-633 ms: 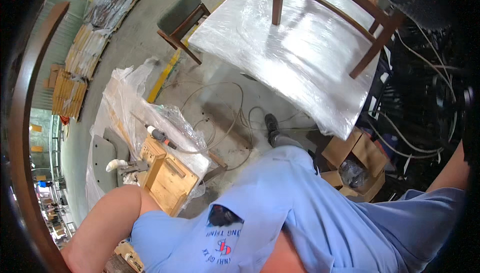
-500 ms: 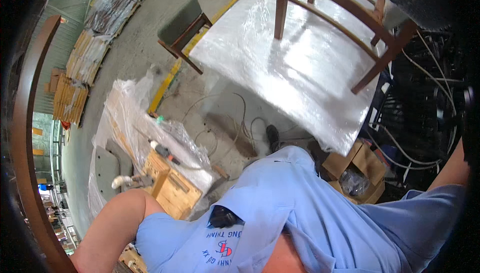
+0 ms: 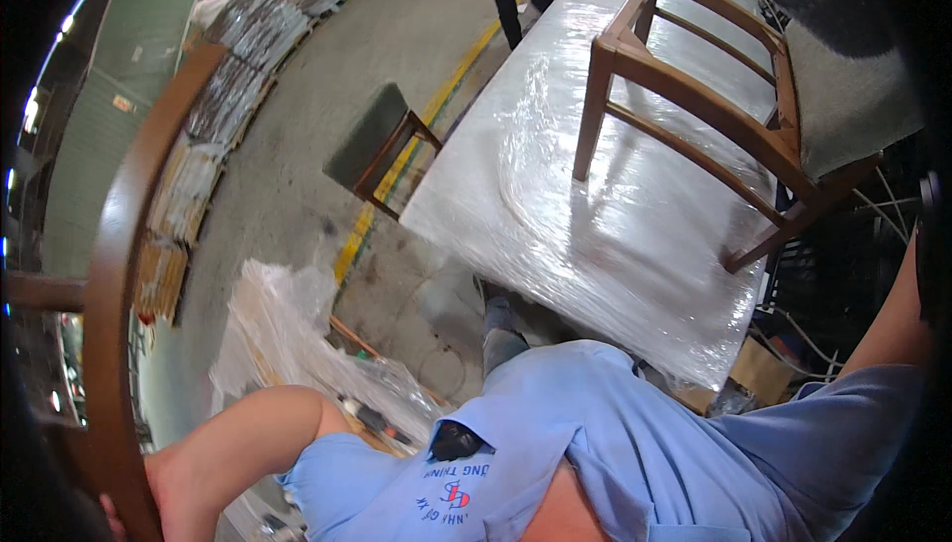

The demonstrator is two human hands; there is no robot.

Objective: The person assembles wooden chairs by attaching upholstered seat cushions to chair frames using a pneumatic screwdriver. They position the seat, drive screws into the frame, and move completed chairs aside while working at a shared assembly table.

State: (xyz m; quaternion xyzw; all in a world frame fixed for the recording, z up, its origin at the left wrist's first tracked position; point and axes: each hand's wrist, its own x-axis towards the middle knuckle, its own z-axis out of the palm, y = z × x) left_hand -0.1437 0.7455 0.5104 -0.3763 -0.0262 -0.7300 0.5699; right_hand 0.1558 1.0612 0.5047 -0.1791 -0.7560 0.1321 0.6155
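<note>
Tilting upward, the view now shows more of the wrapped table [image 3: 635,244] and chair frame [image 3: 694,106] on it. Left hand [image 3: 134,512] touches a curved wooden rail [image 3: 124,274], grip unclear; right hand hidden.

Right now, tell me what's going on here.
A person in a light blue shirt has the left arm stretched out to a curved wooden chair part at the left edge; the left hand seems to grip it low down, half out of view. The right arm rises at the right edge, its hand out of view. A wooden chair frame stands on the plastic-wrapped table.
</note>
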